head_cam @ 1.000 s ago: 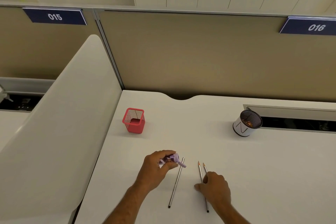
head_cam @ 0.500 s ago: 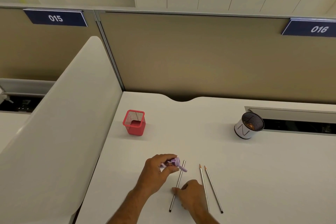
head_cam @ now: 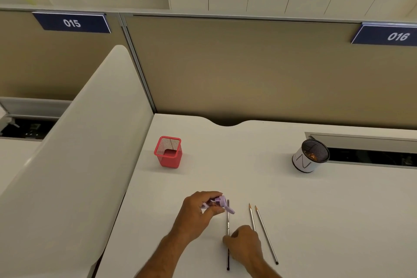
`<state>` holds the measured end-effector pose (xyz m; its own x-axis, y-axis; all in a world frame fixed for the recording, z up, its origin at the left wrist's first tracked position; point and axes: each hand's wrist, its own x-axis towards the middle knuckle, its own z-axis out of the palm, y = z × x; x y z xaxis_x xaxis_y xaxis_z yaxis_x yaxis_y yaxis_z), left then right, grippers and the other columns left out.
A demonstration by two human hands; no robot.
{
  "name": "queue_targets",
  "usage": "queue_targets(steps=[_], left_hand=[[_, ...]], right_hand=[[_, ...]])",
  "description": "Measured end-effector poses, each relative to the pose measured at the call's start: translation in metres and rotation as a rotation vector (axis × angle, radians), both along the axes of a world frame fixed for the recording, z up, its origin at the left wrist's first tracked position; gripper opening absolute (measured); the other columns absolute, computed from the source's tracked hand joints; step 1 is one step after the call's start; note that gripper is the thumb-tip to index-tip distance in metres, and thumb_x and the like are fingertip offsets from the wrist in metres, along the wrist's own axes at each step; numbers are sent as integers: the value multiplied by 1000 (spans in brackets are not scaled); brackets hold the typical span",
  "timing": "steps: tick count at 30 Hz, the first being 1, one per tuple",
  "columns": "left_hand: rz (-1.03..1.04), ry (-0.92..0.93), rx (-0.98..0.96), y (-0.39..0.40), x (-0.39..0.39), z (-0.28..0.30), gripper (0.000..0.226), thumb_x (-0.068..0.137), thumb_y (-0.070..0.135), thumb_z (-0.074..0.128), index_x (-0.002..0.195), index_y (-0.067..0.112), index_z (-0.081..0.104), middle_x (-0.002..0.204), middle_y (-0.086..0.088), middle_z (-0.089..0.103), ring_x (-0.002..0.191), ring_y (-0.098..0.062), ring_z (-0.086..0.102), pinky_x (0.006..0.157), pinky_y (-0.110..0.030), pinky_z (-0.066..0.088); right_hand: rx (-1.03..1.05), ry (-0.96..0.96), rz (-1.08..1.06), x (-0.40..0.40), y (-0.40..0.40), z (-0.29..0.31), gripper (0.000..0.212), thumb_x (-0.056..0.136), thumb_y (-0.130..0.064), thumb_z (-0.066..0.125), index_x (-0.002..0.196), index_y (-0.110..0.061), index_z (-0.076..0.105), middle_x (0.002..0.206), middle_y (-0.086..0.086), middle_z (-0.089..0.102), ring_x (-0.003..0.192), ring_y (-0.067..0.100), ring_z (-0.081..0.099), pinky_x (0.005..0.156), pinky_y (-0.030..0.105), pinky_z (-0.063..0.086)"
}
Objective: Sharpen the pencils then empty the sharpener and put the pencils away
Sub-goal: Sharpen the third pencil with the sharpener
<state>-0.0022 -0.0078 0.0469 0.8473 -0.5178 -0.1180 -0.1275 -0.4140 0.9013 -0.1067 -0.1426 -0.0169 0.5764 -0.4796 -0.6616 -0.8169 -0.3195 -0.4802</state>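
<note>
R hand now off the 2 sharp pencils, pinching 3rd pencil on table | L hand grips sharpener by its tip | judge: 3rd goes in next; red cup waits.

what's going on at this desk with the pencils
A person is sharpening pencils at a white desk. The left hand grips a purple sharpener, and the right hand is on the leftmost pencil, seemingly picking it up. Two sharpened pencils lie beside it. A red mesh holder and a round cup stand farther back.
</note>
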Motion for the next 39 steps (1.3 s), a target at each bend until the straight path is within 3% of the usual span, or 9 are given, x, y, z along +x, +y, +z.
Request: queue_targets(steps=[3, 7, 9, 13, 16, 22, 27, 31, 39], left_hand=[[6, -9, 18, 2, 0, 0, 28, 85, 26, 75, 111, 34, 69, 110, 14, 68, 102, -3, 61, 82, -5, 47], [5, 13, -41, 1, -3, 4, 21, 88, 22, 71, 103, 35, 66, 105, 16, 68, 101, 1, 59, 78, -6, 45], [-15, 44, -97, -2, -6, 4, 20, 89, 20, 70, 102, 32, 63, 104, 18, 71, 101, -4, 64, 80, -8, 46], [-22, 80, -130, -10, -11, 7, 27, 84, 41, 73, 103, 31, 56, 102, 17, 71, 98, -7, 66, 82, -9, 48], [-26, 60, -137, -13, -14, 4, 29, 81, 44, 74, 99, 32, 54, 99, 18, 70, 96, -8, 65, 81, -7, 46], [-46, 43, -112, -17, -15, -1, 25, 85, 30, 75, 98, 37, 55, 97, 20, 69, 95, -5, 64, 81, -6, 45], [-80, 12, -99, -16, -17, 1, 27, 89, 21, 70, 98, 42, 55, 100, 24, 69, 99, -4, 65, 86, -7, 45], [-113, -33, -70, -13, -15, 0, 26, 90, 19, 68, 97, 41, 56, 100, 21, 70, 100, -8, 65, 91, -15, 47], [-137, -93, -56, -12, -13, 3, 24, 89, 18, 66, 101, 38, 60, 101, 21, 68, 103, -8, 60, 83, -12, 48]], right_hand=[[38, -117, -75, -10, -11, 10, 24, 65, -37, 66, 61, -13, 66, 53, -1, 71, 53, 14, 70, 62, 30, 60], [267, -320, -279, -24, -37, 31, 5, 74, -2, 69, 77, 0, 66, 57, 11, 72, 49, 28, 69, 49, 37, 58], [260, -448, -258, -34, -54, 45, 9, 79, 5, 69, 83, -3, 67, 58, 9, 70, 49, 26, 66, 51, 37, 54], [36, -683, -78, -49, -84, 82, 22, 81, -5, 75, 84, -26, 76, 73, -1, 70, 55, 16, 63, 48, 29, 53], [-257, -846, 108, -52, -100, 113, 14, 75, -17, 76, 85, -26, 78, 76, -11, 70, 64, 10, 64, 57, 17, 48], [-505, -860, 300, -53, -111, 138, 17, 74, -20, 76, 90, -25, 79, 83, -21, 67, 77, 3, 63, 69, 17, 49], [-595, -870, 407, -50, -107, 142, 17, 74, -20, 77, 90, -24, 79, 80, -18, 67, 71, 6, 60, 63, 21, 49], [-659, -849, 498, -46, -109, 149, 16, 75, -23, 74, 90, -25, 79, 79, -14, 68, 68, 10, 62, 55, 26, 52], [-734, -843, 689, -40, -118, 152, 30, 66, -4, 86, 92, -16, 78, 81, -6, 70, 67, 17, 64, 49, 27, 54]])
